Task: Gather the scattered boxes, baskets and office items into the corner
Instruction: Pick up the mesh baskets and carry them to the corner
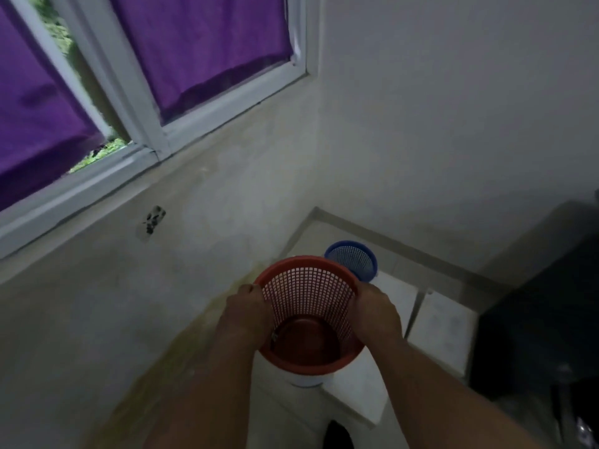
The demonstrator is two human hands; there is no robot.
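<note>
A red mesh basket (308, 296) is held upright above the floor near the room's corner, its open mouth facing me. My left hand (248, 307) grips its left rim and my right hand (376, 311) grips its right rim. Beneath the red basket's base a white object (308, 380) shows partly, its shape unclear. Just behind it, on the floor close to the corner, stands a smaller blue mesh basket (353, 259). White boxes (444, 328) lie on the floor to the right of the baskets.
The wall with a window and purple curtains (197, 47) runs along the left, meeting the right wall at the corner. A wall socket (152, 222) sits under the window. A dark piece of furniture (544, 306) stands at the right.
</note>
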